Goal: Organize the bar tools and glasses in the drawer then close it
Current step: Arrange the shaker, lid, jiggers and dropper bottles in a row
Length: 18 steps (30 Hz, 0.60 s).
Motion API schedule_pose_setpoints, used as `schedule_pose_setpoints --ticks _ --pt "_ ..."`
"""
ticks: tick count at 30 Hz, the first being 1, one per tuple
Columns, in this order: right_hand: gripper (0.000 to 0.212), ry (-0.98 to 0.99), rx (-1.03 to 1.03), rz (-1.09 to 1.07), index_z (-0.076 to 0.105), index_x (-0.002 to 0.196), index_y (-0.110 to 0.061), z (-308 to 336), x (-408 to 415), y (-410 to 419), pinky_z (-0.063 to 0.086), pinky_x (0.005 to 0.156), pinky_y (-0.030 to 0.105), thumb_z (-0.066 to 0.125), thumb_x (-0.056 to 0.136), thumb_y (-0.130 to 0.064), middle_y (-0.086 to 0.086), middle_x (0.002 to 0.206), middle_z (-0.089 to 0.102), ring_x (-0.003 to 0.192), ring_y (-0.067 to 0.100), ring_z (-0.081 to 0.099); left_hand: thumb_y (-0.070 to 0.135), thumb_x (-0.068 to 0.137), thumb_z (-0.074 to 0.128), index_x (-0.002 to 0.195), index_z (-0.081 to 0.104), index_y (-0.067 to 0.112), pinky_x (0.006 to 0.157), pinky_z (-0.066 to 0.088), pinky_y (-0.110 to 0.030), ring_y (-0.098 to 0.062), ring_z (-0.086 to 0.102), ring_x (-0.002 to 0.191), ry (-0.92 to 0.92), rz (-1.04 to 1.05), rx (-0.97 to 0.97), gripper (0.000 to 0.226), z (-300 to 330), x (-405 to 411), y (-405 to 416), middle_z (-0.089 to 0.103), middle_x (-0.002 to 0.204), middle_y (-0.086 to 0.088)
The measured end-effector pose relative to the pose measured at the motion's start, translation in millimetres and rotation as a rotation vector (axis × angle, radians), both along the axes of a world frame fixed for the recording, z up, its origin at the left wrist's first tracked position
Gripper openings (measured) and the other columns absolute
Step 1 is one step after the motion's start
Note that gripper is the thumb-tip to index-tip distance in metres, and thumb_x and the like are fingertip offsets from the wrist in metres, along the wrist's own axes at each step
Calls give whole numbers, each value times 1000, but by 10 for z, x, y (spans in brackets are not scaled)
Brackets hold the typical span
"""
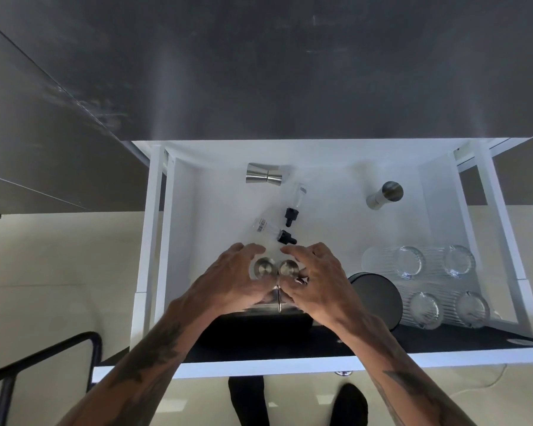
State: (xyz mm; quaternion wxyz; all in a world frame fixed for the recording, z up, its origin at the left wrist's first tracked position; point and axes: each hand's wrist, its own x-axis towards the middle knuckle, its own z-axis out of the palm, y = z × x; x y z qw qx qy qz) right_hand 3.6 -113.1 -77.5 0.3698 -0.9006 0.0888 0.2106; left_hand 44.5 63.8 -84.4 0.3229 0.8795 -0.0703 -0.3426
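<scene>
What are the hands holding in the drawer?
Each hand grips one of two small steel-topped shakers standing side by side: the left hand on the left shaker, the right hand on the right shaker, fingers wrapped around their sides.

Item count, open drawer

Ribbed glasses: four, lower right. Dropper bottles: two, centre. Jigger: one, upper centre. Steel cylinder: one, upper right. Round steel caps: two, centre. Black canister: one.

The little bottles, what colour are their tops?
Black tops on both clear little bottles, seen in the head view.
</scene>
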Motion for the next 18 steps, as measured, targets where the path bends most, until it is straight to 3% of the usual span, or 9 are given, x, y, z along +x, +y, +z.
schedule_pose_setpoints --ticks 4,6,9,11,13,18 --pt "31 -154 -123 -105 60 121 -25 41 272 -130 43 73 16 57 91 -32 3 116 53 89 12 63 22 89 57 114 63 17 62 51 -23 -13 68 77 -320 292 -55 26 79 307 42 62 108 0" --pt "28 -185 -187 -142 62 119 -20 37 539 -161 41 76 20 57 92 -26 8 120 54 89 14 59 14 90 58 113 65 11 67 55 -26 -15 65 79 -516 217 -19 24 82 557 29 63 108 -8" --pt "26 -251 -248 -65 61 117 -17 4 995 -82 47 81 30 54 92 -19 8 120 49 96 22 58 7 87 58 120 59 5 81 53 -35 -28 59 101 -704 -76 31 33 33 1002 -119 58 117 -15" --pt "25 -265 -262 2 60 115 -16 -52 1196 14 50 78 35 54 91 -17 6 114 49 95 25 58 0 85 56 120 60 4 87 50 -45 -34 56 109 -731 -253 57 35 -21 1244 -261 60 120 -16" --pt "25 -267 -270 4 61 115 -15 -110 1268 67 48 73 35 55 90 -17 3 109 49 94 24 58 -1 86 55 116 62 7 88 46 -46 -32 53 115 -707 -357 154 32 -97 1367 -376 62 119 -12" --pt "27 -311 -424 -121 60 112 -15 -123 1290 -220 42 76 29 53 87 -6 5 119 47 107 25 51 -1 84 52 108 58 11 79 43 -43 -33 49 117 -669 -318 246 28 -271 1397 -305 60 120 -8"
